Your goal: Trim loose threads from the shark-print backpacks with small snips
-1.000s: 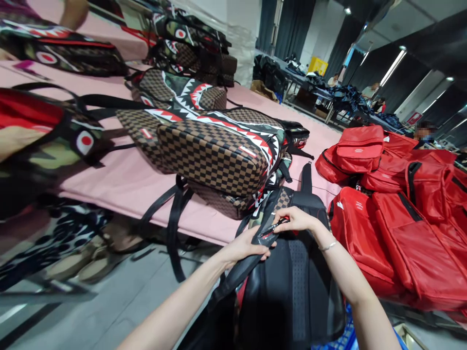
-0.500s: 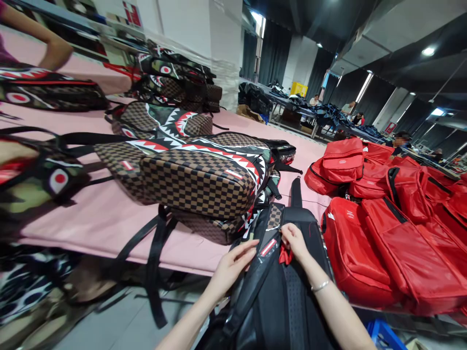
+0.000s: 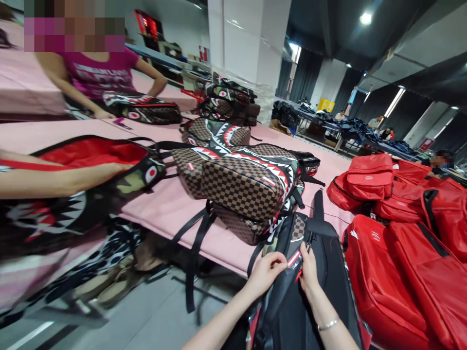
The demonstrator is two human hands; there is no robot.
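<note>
While the black backpack [image 3: 288, 316] lies back panel up over the near edge of the pink desk [image 3: 164, 209], my left hand [image 3: 268, 276] and right hand [image 3: 309, 273] meet at its shoulder strap. Fingers of both are clenched on the red-and-white tag [image 3: 294, 259], one hand per end. Pack contents hidden. Just beyond it, on the desk: a stack of checkered shark-mouth backpacks [image 3: 242, 187], closed. Right: a pile of red bags [image 3: 383, 277], closed. Far left: a co-worker's arm [image 3: 54, 179] lies across an open backpack [image 3: 91, 155] with its red lining showing. Can't tell what's inside.
</note>
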